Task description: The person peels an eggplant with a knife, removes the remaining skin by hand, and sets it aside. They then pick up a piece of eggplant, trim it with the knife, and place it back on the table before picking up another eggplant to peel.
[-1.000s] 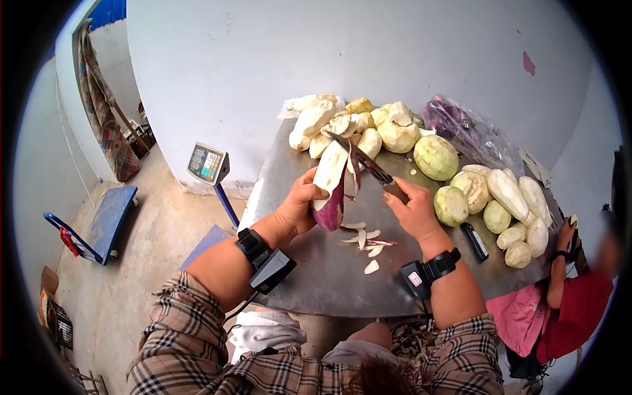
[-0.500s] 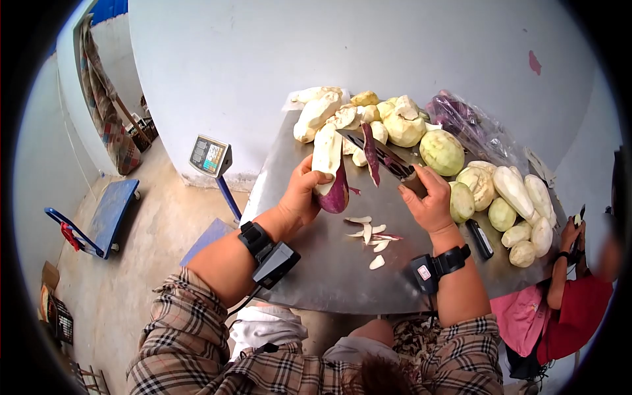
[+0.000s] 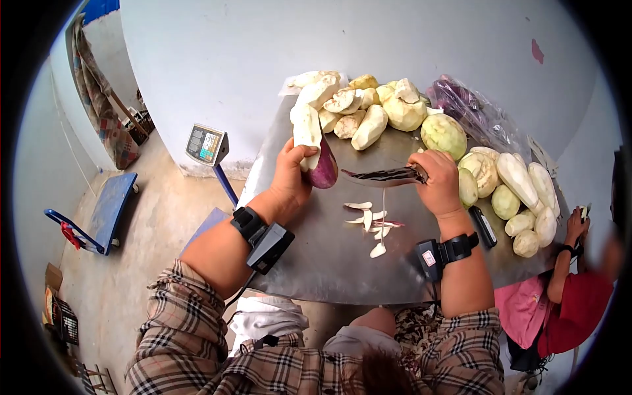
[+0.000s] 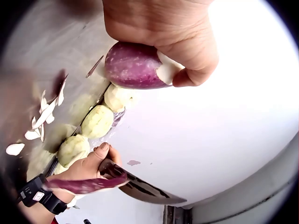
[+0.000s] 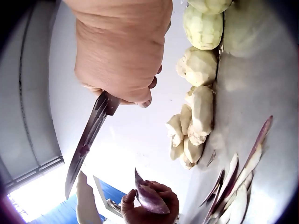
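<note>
My left hand (image 3: 289, 176) grips a partly peeled purple eggplant (image 3: 322, 170), thumb lying on its bare white side. Purple skin still covers the lower right of it. In my right hand (image 3: 440, 182) is a knife (image 3: 385, 176), held by the handle with its wet, dark blade pointing left, apart from the eggplant. A long strip of peel (image 4: 88, 185), purple outside, is in the air near the knife, and its pale side shows below the blade in the right wrist view. Several peelings (image 3: 368, 219) lie on the metal table (image 3: 316, 263) below.
Peeled eggplants (image 3: 368, 127) are piled at the back, more (image 3: 517, 178) at the right. Behind them is a plastic bag (image 3: 474, 108) of purple eggplants. A black object (image 3: 483, 227) lies near my right wrist. A scale display (image 3: 207, 144) stands left; another person (image 3: 579, 296) is at right.
The knife has moved away from the eggplant to the right and turned nearly level. The peel strip that was on the blade has come off it. The eggplant has shifted slightly left and up.
</note>
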`<state>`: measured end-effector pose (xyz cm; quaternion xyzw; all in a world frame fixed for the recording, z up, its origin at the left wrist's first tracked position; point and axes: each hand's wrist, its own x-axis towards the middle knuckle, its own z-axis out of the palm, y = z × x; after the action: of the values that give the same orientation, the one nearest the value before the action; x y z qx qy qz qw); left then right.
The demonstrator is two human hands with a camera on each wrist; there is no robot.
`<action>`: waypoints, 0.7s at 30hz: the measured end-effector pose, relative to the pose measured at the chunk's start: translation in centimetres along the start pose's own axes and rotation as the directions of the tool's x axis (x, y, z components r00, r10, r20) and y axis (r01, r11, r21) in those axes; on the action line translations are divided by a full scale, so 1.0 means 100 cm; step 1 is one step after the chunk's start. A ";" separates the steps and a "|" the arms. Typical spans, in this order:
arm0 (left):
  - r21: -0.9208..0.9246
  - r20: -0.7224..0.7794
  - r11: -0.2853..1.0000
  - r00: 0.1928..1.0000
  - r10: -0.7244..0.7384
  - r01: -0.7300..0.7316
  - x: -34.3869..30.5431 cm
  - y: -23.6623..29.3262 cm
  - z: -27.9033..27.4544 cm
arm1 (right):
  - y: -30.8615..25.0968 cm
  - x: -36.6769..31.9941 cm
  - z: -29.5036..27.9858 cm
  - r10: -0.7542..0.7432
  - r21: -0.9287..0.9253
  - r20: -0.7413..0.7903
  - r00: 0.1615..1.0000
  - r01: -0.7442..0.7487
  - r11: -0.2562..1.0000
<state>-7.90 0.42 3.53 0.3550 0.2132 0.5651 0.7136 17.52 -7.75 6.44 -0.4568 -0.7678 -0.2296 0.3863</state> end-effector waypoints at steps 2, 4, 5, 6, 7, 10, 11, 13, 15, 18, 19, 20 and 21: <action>0.002 0.018 1.000 1.000 0.006 -0.006 -0.001 0.001 0.001 | 0.001 -0.002 0.002 0.016 0.037 0.043 0.999 -0.018 0.999; -0.001 0.040 1.000 0.999 -0.012 0.012 -0.002 0.002 0.001 | 0.003 -0.005 0.007 0.024 0.109 0.096 0.995 -0.035 0.993; -0.003 0.050 1.000 0.999 -0.022 0.022 -0.002 0.002 0.001 | 0.002 -0.006 0.008 0.114 0.202 0.162 0.980 -0.146 0.968; -0.007 0.050 1.000 0.998 -0.029 0.029 -0.002 0.002 0.001 | 0.001 -0.008 0.009 0.195 0.284 0.238 0.952 -0.260 0.923; -0.010 0.049 0.999 0.998 -0.033 0.033 -0.004 0.003 0.002 | -0.001 -0.010 0.008 0.262 0.355 0.318 0.911 -0.371 0.858; -0.001 0.033 1.000 0.999 -0.031 0.031 -0.002 0.000 0.000 | 0.000 -0.009 0.008 0.414 0.315 0.523 0.745 -0.620 0.718; 0.006 0.024 1.000 0.999 -0.027 0.027 -0.001 -0.001 0.000 | 0.000 -0.008 0.007 0.439 0.320 0.571 0.694 -0.680 0.659; 0.134 -0.018 0.991 0.999 0.028 -0.025 -0.003 -0.001 0.004 | -0.001 -0.006 0.006 0.468 0.317 0.662 0.585 -0.785 0.533; 0.226 -0.022 0.971 0.996 0.083 -0.075 -0.008 -0.001 0.010 | -0.001 -0.007 0.005 0.496 0.284 0.672 0.550 -0.809 0.514; 0.317 0.035 0.940 0.992 0.119 -0.124 -0.012 -0.007 0.015 | -0.006 -0.006 0.007 0.507 0.261 0.635 0.583 -0.780 0.569; 0.357 0.056 0.926 0.992 0.109 -0.122 -0.011 -0.009 0.014 | -0.010 -0.005 0.009 0.503 0.256 0.615 0.607 -0.758 0.600; 0.396 0.078 0.910 0.992 0.097 -0.120 -0.011 -0.011 0.014 | -0.014 -0.005 0.011 0.493 0.281 0.600 0.630 -0.743 0.608; 0.413 0.102 0.908 0.994 0.032 -0.072 -0.013 -0.009 0.017 | -0.018 -0.005 0.015 0.485 0.304 0.582 0.653 -0.728 0.615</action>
<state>-6.46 -1.36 3.82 0.5303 0.2855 0.5083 0.6155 15.49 -7.81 5.16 -0.6143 -0.6573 0.2437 0.3623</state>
